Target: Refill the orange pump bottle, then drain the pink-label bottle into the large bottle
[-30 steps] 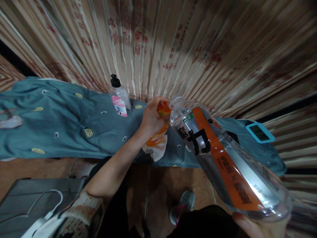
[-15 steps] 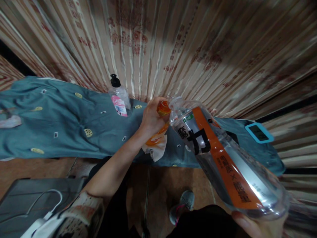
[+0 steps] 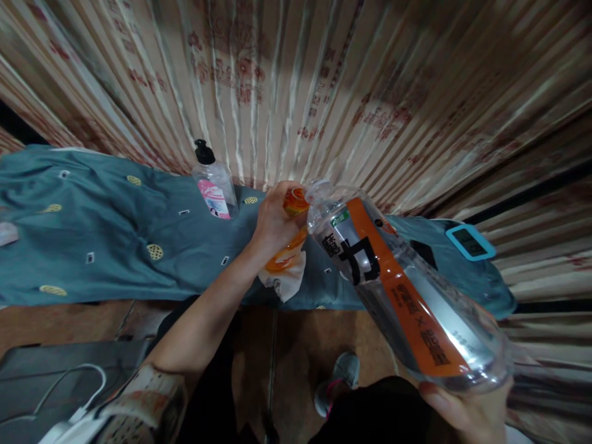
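My left hand [image 3: 275, 222] is wrapped round an orange bottle [image 3: 295, 201], which stands on the cloth by a crumpled white tissue [image 3: 290, 280]. At the lower right, my right hand [image 3: 465, 412] grips the base of a large clear plastic bottle [image 3: 407, 302] with an orange and silver label. That bottle tilts, neck to the upper left and lower than level with its base hard to judge. Its mouth meets or nearly meets the top of the orange bottle. Whether liquid flows between them I cannot tell.
A teal patterned cloth [image 3: 115, 246] covers the long narrow surface. Left of my hands stands a clear pump bottle [image 3: 216, 191] with a black top. A blue-framed digital timer [image 3: 470, 242] and a dark flat object [image 3: 423, 254] lie right. A pleated curtain [image 3: 287, 92] hangs behind.
The whole view has shifted slightly, so things appear a little further left. Both hands keep their holds, and the large bottle's mouth stays at the orange bottle's top.
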The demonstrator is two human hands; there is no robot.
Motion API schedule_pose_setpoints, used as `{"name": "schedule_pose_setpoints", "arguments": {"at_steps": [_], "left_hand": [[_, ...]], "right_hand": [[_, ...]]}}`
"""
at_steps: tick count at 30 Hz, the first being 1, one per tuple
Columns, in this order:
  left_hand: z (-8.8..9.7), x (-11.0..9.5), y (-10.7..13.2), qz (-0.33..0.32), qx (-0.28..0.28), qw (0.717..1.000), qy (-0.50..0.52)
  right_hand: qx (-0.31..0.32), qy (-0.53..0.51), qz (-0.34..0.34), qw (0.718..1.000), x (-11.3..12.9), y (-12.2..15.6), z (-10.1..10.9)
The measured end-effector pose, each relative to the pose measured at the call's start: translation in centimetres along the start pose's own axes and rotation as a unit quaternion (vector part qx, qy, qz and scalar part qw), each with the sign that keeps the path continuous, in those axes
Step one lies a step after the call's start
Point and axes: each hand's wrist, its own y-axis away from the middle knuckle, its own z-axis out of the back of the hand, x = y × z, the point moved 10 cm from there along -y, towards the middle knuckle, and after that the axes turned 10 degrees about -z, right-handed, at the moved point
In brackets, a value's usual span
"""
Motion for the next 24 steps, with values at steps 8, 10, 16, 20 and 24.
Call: {"name": "schedule_pose_setpoints", "arguments": {"at_steps": [8,10,16,20,24], "left_hand": [[0.0,0.0,-0.3,0.003,0.002,1.0,0.001],[0.0,0.1,-0.3,0.006,0.0,1.0,0.001],[0.1,0.1,-0.4,0.005,-0.004,1.0,-0.002],[0.2,0.2,-0.5,0.002,-0.007,1.0,0.0],[0.2,0.4,-0.5,0.002,-0.02,1.0,0.011]], "right_hand": [[-0.021,0.012,0.024,0.999,1.3,-0.5,-0.5],[-0.019,-0.001,0.004,1.0,0.9,-0.6,-0.8],[-0.003,-0.07,-0.036,0.997,0.0,-0.7,-1.4],[0.004,-0.106,-0.041,0.994,-0.1,-0.9,-1.6],[0.008,-0.119,-0.061,0.991,-0.3,-0.9,-2.0]]}}
